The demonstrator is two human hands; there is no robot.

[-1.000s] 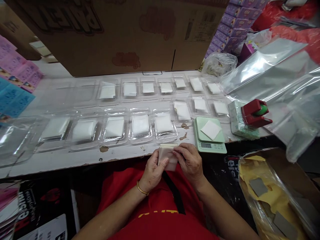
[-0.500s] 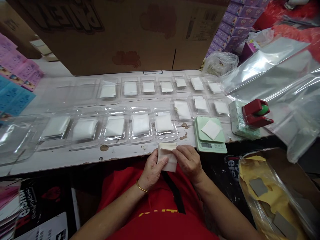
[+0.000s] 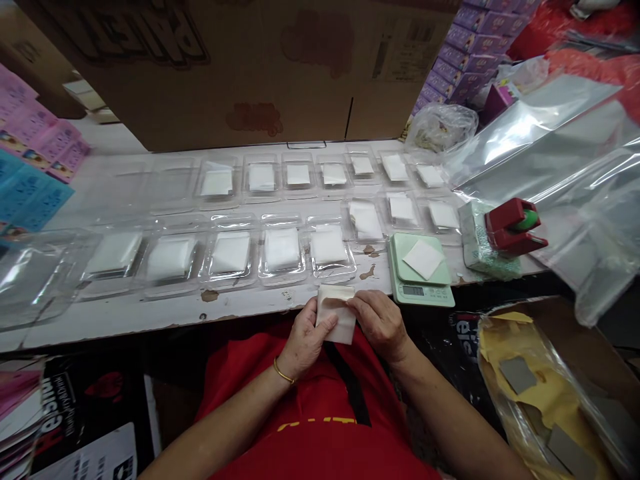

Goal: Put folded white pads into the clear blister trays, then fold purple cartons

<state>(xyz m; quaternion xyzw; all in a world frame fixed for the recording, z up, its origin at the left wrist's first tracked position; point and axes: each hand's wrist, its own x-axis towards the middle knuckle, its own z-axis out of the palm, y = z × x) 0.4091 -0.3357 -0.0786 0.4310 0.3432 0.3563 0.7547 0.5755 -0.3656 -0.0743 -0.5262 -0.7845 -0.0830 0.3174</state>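
Note:
In front of my lap, below the table's front edge, my left hand (image 3: 309, 337) grips a white paper packet (image 3: 343, 327), thumb on its front. My right hand (image 3: 381, 325) pinches the flap at the packet's upper right, lifted a little so that a shaded fold shows. What lies inside the packet is hidden. Close by on the table, a clear plastic tray (image 3: 330, 272) bears similar white squares. To the right, a pale green digital scale (image 3: 425, 293) carries one white square (image 3: 423, 259), turned like a diamond.
Rows of clear trays with white squares (image 3: 231, 252) cover the table (image 3: 175, 315). A large cardboard box (image 3: 310, 80) stands behind them. At right are a red tape dispenser (image 3: 515, 227), plastic sheets (image 3: 530, 133) and an open carton (image 3: 555, 380) holding grey pieces.
Both hands and the packet have shifted very slightly to the right. The grip stays the same, with the right fingers still on the flap.

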